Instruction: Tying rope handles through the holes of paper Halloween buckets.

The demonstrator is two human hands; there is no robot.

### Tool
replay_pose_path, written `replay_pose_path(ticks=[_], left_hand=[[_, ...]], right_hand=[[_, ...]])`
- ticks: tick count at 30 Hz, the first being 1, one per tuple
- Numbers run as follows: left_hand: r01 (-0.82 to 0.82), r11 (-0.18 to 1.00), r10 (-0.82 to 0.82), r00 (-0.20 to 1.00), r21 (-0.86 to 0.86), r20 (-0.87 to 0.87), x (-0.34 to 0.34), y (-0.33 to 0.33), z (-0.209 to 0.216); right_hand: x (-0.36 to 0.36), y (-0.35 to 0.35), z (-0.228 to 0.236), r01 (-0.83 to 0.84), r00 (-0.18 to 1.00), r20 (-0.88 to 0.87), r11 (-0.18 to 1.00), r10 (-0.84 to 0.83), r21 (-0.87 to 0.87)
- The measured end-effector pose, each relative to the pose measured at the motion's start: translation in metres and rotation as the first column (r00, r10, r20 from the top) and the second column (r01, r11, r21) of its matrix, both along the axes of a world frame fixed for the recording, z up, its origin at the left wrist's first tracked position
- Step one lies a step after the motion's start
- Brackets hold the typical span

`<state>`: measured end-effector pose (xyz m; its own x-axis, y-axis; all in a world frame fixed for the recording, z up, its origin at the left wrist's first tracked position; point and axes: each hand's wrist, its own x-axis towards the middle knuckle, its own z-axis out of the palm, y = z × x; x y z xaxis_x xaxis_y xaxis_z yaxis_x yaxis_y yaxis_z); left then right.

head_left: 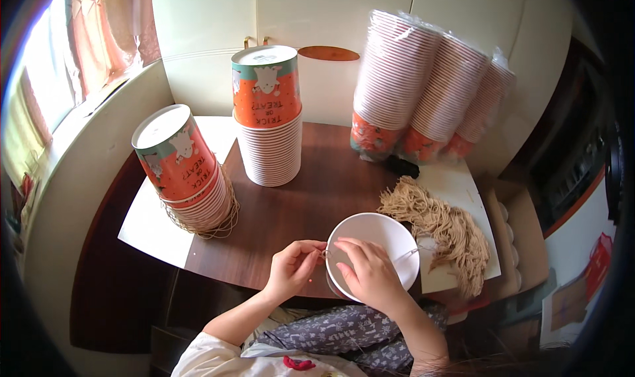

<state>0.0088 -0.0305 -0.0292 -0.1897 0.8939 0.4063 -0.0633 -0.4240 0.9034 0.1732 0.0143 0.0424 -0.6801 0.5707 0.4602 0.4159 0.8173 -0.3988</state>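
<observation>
Pinching what seems to be a thin strand (325, 253), though it is too small to make out well, the left hand (291, 269) sits at 9 o'clock of a round white paper bucket (391, 235), close by its rim. The right hand (374, 276) reaches across the bucket from 5 o'clock, thumb and fingers apart above the opening. The bucket faces mouth up at the near edge of a dark brown wooden surface (317, 178).

Measured from the bucket, a shaggy bundle of tan cords (444, 228) lies at 2 o'clock. At 11 o'clock rises an upside-down stack of orange-and-green printed paper buckets (268, 145); at 10 o'clock stands a similar upside-down stack (182, 168), wiry tan loops (233, 211) around its base. Between 12 and 1 o'clock stand plastic-wrapped columns of white-rimmed orange buckets (423, 89).
</observation>
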Motion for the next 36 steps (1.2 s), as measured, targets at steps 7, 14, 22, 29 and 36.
replay_pose_path(ticks=[7,14,22,29,36], left_hand=[[0.03,0.999,-0.031,0.997,0.014,0.071,0.008,-0.002,-0.003],[-0.009,1.0,0.011,0.995,-0.024,0.101,0.013,-0.004,-0.004],[0.004,0.999,-0.008,0.993,0.031,0.116,0.014,-0.001,-0.007],[0.08,0.996,-0.084,0.986,0.033,0.146,0.016,0.001,-0.007],[0.002,0.997,0.005,0.996,-0.073,0.092,0.02,0.004,-0.006]], right_hand=[[-0.004,0.021,0.002,-0.136,0.99,0.017,0.971,0.142,-0.194],[-0.01,0.041,0.012,-0.235,0.965,0.048,0.935,0.256,-0.265],[-0.016,0.04,0.012,-0.274,0.957,0.053,0.948,0.286,-0.163],[-0.016,0.039,0.012,-0.238,0.968,0.038,0.955,0.249,-0.177],[-0.016,0.039,0.01,-0.233,0.97,0.02,0.953,0.241,-0.196]])
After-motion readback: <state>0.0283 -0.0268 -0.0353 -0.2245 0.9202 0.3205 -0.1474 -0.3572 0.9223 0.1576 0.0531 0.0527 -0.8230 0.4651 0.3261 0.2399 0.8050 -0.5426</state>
